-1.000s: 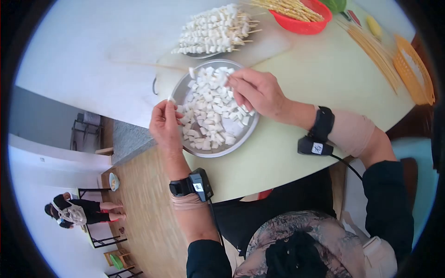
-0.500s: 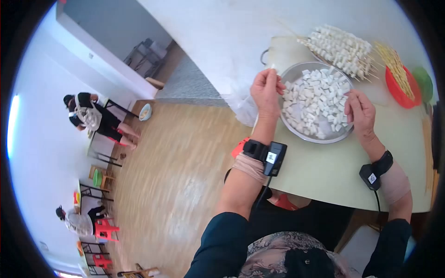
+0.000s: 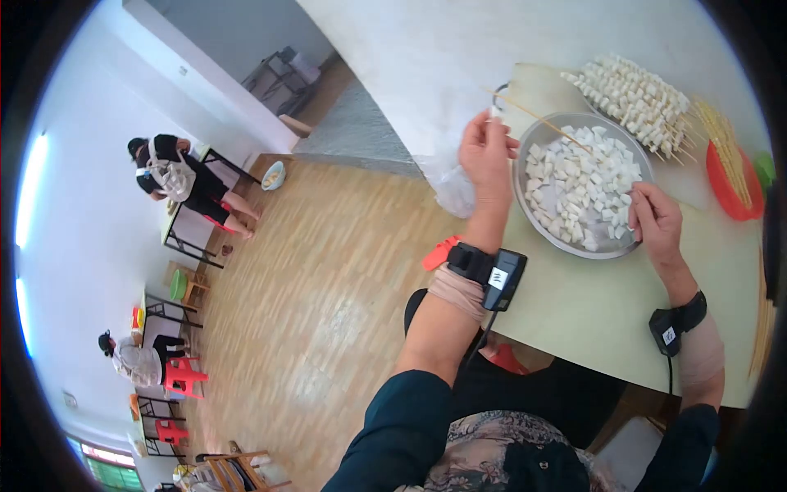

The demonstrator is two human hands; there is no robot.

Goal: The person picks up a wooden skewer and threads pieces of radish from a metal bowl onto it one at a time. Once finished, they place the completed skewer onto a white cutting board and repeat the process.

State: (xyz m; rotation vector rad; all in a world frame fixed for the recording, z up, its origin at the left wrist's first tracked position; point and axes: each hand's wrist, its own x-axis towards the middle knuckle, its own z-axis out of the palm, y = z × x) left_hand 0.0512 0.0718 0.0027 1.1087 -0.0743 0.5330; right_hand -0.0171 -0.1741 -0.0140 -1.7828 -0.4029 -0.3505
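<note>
My left hand (image 3: pixel 489 157) is closed in a pinch at the left rim of the metal bowl (image 3: pixel 531 215), with a small white cube (image 3: pixel 495 111) at its fingertips. A thin wooden skewer (image 3: pixel 537 117) slants down from just above these fingertips over the bowl; its lower end is lost against the white pieces (image 3: pixel 578 180) filling the bowl. At the bowl's right rim my right hand (image 3: pixel 658 220) is closed, thumb against fingers; what it pinches cannot be made out. Loaded skewers of white cubes (image 3: pixel 635 98) lie in a pile behind the bowl.
A red basket (image 3: pixel 723 190) of bare skewers (image 3: pixel 725 152) stands at the right, near a green object (image 3: pixel 764 170). A clear plastic bag (image 3: pixel 453 187) hangs at the table's (image 3: pixel 566 303) left edge. Two people (image 3: pixel 193 176) (image 3: pixel 139 361) are across the room.
The view has shifted, so the table and bowl appear further right and slightly lower. The slanting skewer now shows clearly above the bowl. Both hands remain closed beside the rim.
</note>
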